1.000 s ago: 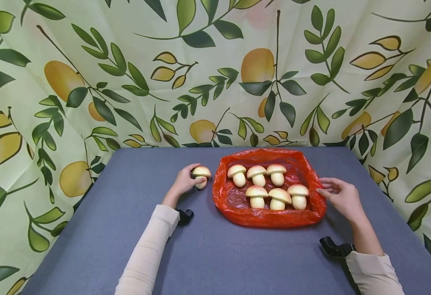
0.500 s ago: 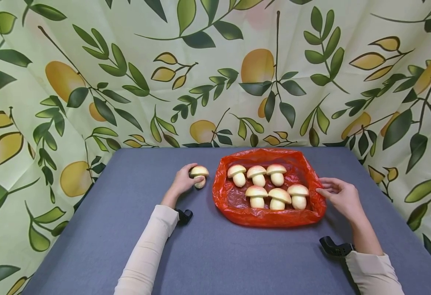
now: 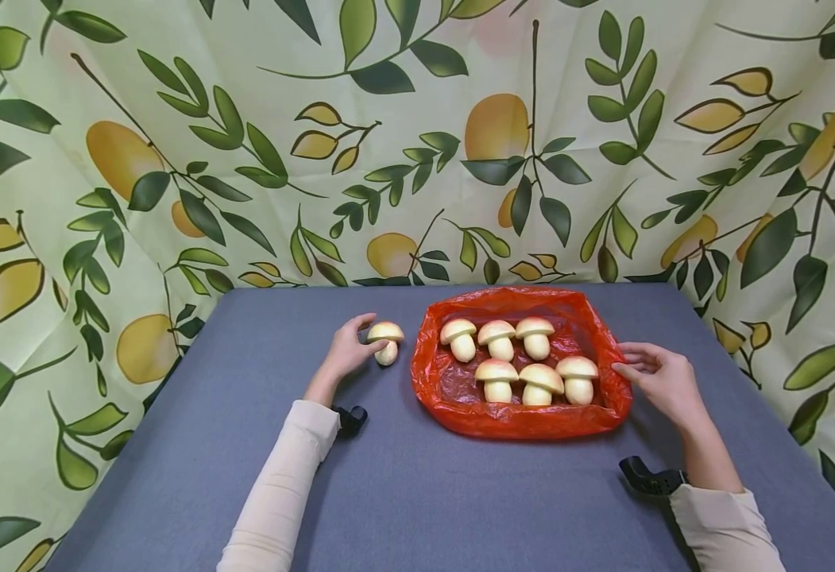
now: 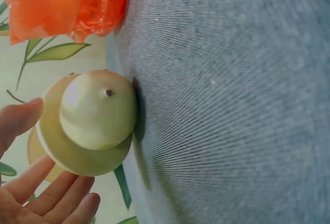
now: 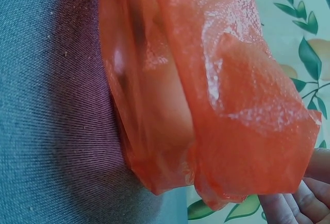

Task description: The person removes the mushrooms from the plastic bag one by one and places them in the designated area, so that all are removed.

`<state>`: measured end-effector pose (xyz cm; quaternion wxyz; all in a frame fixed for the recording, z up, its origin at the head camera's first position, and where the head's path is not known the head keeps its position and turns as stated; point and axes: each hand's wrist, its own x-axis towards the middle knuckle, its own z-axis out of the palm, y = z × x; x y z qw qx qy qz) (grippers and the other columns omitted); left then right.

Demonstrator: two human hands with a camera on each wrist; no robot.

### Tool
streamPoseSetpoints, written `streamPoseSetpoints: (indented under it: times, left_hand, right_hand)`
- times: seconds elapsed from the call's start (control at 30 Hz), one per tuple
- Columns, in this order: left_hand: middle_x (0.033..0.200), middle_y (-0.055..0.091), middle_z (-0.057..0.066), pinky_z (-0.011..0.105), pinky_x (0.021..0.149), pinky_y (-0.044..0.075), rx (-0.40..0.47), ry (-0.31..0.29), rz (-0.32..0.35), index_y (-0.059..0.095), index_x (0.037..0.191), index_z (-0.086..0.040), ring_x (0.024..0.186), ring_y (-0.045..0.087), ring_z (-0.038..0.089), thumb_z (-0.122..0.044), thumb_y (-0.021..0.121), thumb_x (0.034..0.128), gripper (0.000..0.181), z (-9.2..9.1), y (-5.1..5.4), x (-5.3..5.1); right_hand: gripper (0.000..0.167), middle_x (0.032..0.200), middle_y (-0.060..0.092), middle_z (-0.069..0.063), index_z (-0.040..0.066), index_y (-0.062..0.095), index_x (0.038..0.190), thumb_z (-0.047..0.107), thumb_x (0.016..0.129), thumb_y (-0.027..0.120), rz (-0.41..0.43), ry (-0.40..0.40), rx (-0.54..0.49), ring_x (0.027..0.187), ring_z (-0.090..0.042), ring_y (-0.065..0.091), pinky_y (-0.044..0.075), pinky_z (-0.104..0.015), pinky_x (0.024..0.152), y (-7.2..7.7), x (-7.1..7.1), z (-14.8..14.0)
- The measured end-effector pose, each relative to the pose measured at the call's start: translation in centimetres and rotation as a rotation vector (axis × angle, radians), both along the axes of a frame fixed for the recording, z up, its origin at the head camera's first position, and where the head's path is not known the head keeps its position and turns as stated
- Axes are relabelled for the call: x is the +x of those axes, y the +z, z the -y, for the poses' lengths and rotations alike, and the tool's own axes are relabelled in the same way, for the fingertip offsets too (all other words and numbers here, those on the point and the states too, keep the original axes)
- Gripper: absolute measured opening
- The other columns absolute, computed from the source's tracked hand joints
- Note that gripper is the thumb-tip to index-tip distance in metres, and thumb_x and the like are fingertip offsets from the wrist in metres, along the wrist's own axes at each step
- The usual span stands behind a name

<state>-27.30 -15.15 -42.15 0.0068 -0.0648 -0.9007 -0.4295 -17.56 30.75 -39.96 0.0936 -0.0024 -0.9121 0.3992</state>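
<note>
A toy mushroom (image 3: 386, 355) with a cream stem and a reddish-yellow cap lies on the table left of the red plastic bag (image 3: 531, 425). My left hand (image 3: 348, 349) is spread around its left side, and the left wrist view shows thumb and fingers (image 4: 62, 195) loosened beside the cap. The bag's mouth is rolled wide, and several similar mushrooms (image 3: 498, 381) lie inside in two rows. At the bag's right side, my right hand (image 3: 667, 385) pinches the rim between thumb and fingers. In the right wrist view the red plastic hides most of the contents.
The table (image 3: 460, 508) has a grey-blue cloth cover. Behind it hangs a curtain (image 3: 403, 119) printed with leaves and fruit. A black wrist mount (image 3: 350, 421) sits on the left wrist, and another black mount (image 3: 649, 479) on the right.
My left hand shifted the mushroom slightly left, away from the bag, then its fingers loosened and drew back to the left. The right hand and bag stay as they were.
</note>
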Motion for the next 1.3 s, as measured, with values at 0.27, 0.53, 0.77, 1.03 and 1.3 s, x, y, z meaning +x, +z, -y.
streamPoseSetpoints:
  times: [0.27,0.53,0.77,1.03,1.3]
  left_hand:
    - [0.139,0.052,0.026,0.048,0.113,0.040,0.032,-0.013,-0.089,0.049,0.135,0.006,0.132,0.048,0.038,-0.010,0.071,0.0855,0.056,0.1,0.5,0.8]
    - [0.139,0.052,0.025,0.047,0.114,0.038,0.085,-0.023,-0.107,0.049,0.135,0.005,0.132,0.049,0.037,-0.008,0.070,0.0858,0.055,-0.3,1.5,1.8]
    - [0.135,0.056,0.024,0.046,0.113,0.040,0.122,-0.060,-0.126,0.052,0.133,0.003,0.128,0.052,0.036,-0.010,0.072,0.0849,0.054,-1.4,2.3,2.6]
    - [0.135,0.057,0.023,0.047,0.110,0.043,0.133,-0.127,-0.142,0.053,0.133,0.003,0.127,0.054,0.035,-0.010,0.072,0.0846,0.054,-2.9,3.2,3.3]
    - [0.132,0.058,0.024,0.048,0.105,0.047,0.121,-0.193,-0.150,0.053,0.132,0.003,0.120,0.059,0.037,-0.009,0.071,0.0857,0.051,-4.7,3.2,3.8]
  right_hand:
    - [0.041,0.075,0.050,0.039,-0.008,0.062,0.117,0.021,0.089,0.069,-0.006,0.007,-0.015,0.068,0.018,0.053,0.051,-0.010,0.058,0.0,0.0,0.0]
    - [0.042,0.077,0.055,0.034,-0.008,0.062,0.117,0.022,0.089,0.069,0.007,0.004,-0.013,0.068,0.018,0.053,0.051,-0.010,0.058,0.0,0.0,0.0]
    - [0.040,0.092,0.073,-0.015,-0.009,0.062,0.117,0.019,0.089,0.069,0.010,-0.005,0.012,0.067,0.019,0.052,0.050,-0.009,0.058,-0.1,-0.2,0.2]
    - [0.041,0.080,0.065,0.023,-0.009,0.062,0.117,0.019,0.088,0.070,0.004,-0.006,-0.012,0.067,0.018,0.053,0.050,-0.010,0.057,-0.1,-0.2,0.0]
    - [0.044,0.074,0.048,0.041,-0.009,0.061,0.119,0.024,0.089,0.069,0.021,-0.005,-0.033,0.069,0.020,0.053,0.051,-0.009,0.060,0.0,0.0,-0.2]
